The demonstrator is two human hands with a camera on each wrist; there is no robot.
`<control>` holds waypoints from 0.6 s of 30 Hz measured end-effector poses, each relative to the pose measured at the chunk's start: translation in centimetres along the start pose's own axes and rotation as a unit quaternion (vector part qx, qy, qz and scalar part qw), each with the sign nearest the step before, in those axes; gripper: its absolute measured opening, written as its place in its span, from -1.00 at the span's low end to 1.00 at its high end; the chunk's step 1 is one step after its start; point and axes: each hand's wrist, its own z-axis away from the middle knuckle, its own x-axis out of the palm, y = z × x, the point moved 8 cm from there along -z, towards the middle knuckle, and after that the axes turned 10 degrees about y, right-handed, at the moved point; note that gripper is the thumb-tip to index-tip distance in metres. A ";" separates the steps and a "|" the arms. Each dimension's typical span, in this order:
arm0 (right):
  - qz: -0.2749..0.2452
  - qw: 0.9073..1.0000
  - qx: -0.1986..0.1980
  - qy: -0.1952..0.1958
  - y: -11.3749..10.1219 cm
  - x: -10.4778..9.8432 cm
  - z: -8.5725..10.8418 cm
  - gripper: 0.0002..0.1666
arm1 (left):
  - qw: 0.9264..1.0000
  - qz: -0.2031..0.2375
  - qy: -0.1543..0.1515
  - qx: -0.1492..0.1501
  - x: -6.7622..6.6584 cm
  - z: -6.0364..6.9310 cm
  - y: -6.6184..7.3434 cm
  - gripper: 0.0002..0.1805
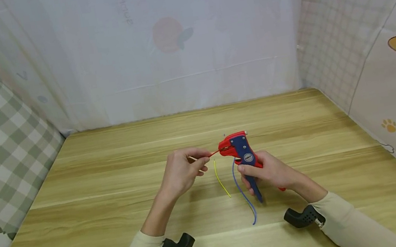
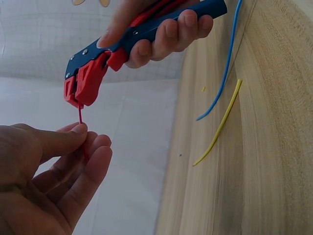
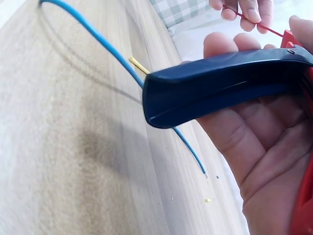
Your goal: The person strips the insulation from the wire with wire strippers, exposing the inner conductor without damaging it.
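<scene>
My right hand (image 1: 268,169) grips the handles of a red and blue wire stripper (image 1: 242,149), its head pointing left above the table. Between thumb and fingertips my left hand (image 1: 182,170) pinches a short red wire (image 2: 80,114). The far end of that wire sits in the stripper's red nose, as the left wrist view shows. In the right wrist view the blue handle (image 3: 215,88) lies across the right hand's fingers. Beneath the hands, a yellow wire (image 1: 220,179) and a longer, curved blue wire (image 1: 243,192) lie on the table.
The wooden table (image 1: 117,207) spreads out on both sides of the hands. A tiny yellow scrap (image 3: 208,200) and a small dark bit (image 3: 217,176) lie near the blue wire's end. A pale curtain (image 1: 175,79) hangs behind the table, with cloth walls left and right.
</scene>
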 end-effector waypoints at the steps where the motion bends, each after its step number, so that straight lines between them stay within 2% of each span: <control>1: 0.000 1.000 0.000 0.000 0.0 0.0 0.0 -0.53 | 1.000 -0.001 0.000 0.002 0.0 0.0 0.0 -0.89; 18: -0.002 1.000 0.007 0.005 0.1 0.2 0.1 -0.52 | 0.999 -0.044 -0.003 0.016 -0.4 0.1 0.4 -0.89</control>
